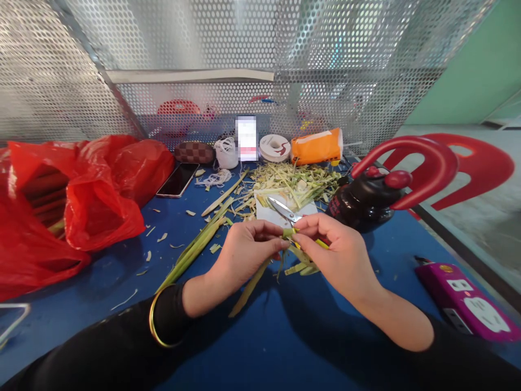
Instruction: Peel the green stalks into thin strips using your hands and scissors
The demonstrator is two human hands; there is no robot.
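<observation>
My left hand (244, 252) and my right hand (337, 255) meet over the blue table (122, 282), both pinching a folded strip of green palm leaf (290, 234) between fingertips. More leaf ends (301, 266) hang below my right hand, and one long strip (250, 290) trails toward me. Scissors (285, 210) with a yellow handle lie just behind my fingers, blades pointing away to the left. A long leaf bundle (195, 247) lies left of my left hand.
A heap of leaf trimmings (293, 184) lies behind. Red plastic bags (81, 195) fill the left. A phone (178, 180), thread spools (274, 147), an orange packet (317, 145), a black-and-red kettle (370, 198) and a purple power strip (468, 307) stand around. Perforated metal walls the back.
</observation>
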